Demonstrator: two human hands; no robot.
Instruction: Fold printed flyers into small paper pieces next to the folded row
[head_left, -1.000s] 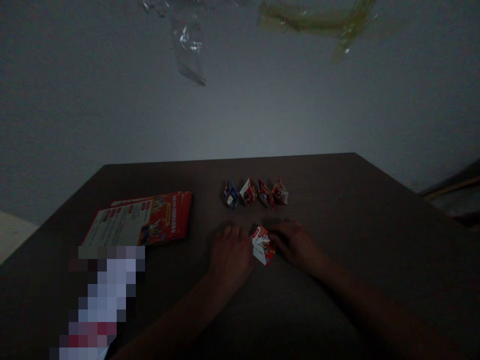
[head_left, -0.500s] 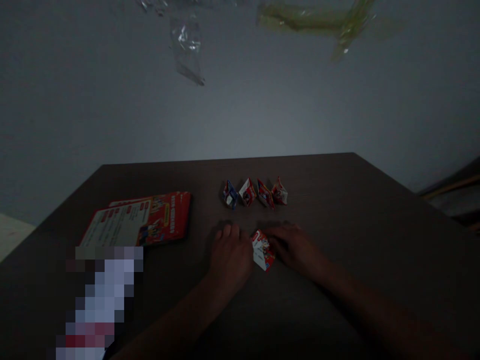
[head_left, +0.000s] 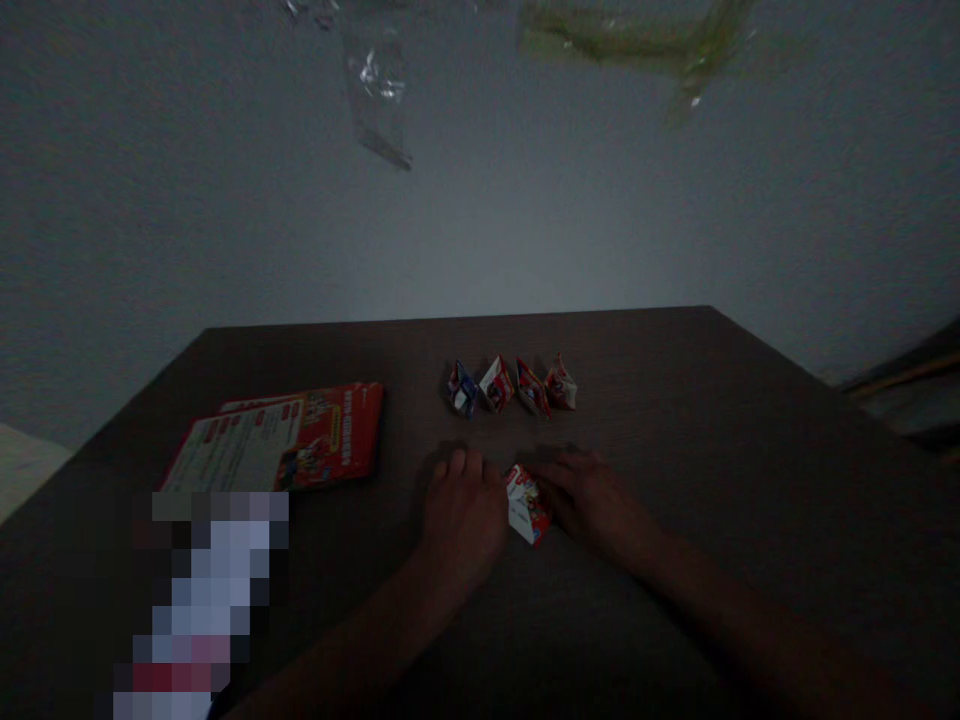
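Between my two hands a small piece of folded printed paper (head_left: 528,505), red and white with a colourful picture, rests low over the dark table. My left hand (head_left: 466,508) is closed, its knuckles up, and grips the paper's left edge; the thumb is hidden. From the other side my right hand (head_left: 596,502) holds the right edge, fingers bent toward the paper's top corner. Beyond the hands stand several folded paper pieces in a row: a blue one (head_left: 461,390), a white and red one (head_left: 496,385), a red one (head_left: 532,388) and a pale one (head_left: 560,384).
A stack of red printed booklets or sheets (head_left: 341,430) lies at the left of the dark wooden table (head_left: 645,370). In front of it is a pixelated, pale object (head_left: 217,580). Behind the table rises a grey wall (head_left: 525,220) with tape (head_left: 622,35) on it.
Both hands stay in nearly the same place. The paper between them has shifted slightly, and its white panel looks a little more folded.
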